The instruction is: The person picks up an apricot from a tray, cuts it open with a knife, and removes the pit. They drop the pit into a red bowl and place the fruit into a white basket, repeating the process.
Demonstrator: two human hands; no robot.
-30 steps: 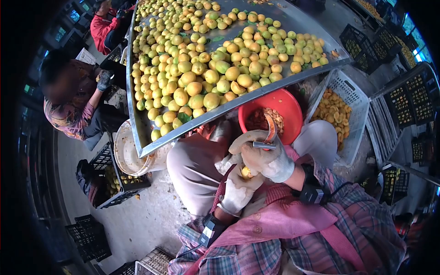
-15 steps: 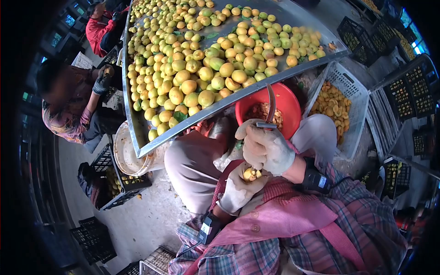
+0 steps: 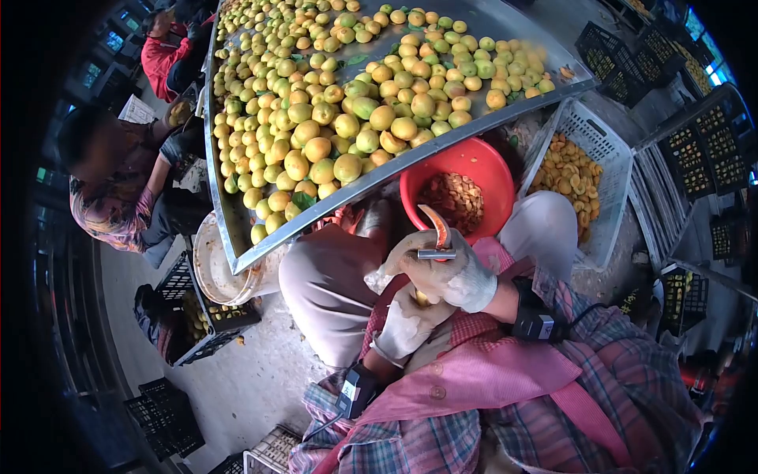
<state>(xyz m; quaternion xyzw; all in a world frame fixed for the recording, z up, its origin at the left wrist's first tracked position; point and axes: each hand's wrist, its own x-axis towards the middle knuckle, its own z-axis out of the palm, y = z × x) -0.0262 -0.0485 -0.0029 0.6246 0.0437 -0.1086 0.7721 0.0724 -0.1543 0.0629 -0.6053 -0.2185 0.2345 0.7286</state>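
My right hand (image 3: 462, 278), in a pale work glove, is closed around a small curved knife (image 3: 439, 223). Its blade points up and away from me, and a metal collar shows at the fingers. Just below, my gloved left hand (image 3: 404, 328) is wrapped round an apricot (image 3: 422, 299), of which only a yellow bit shows. The two hands touch, and the right one covers most of the fruit. Beyond them sits a red basin (image 3: 497, 182) with brownish apricot stones (image 3: 456, 199) in it.
A metal-edged table (image 3: 347, 196) heaped with whole apricots (image 3: 316, 148) slopes ahead. On the right, a white crate (image 3: 613, 170) holds apricot halves (image 3: 570, 175). At left stand a white bucket (image 3: 217, 272) and a black crate (image 3: 185, 276). A co-worker (image 3: 110, 182) sits further left.
My right hand has come down and left over the left hand, lowering the knife. The apricot, plainly visible before, is now mostly covered. The view has shifted slightly.
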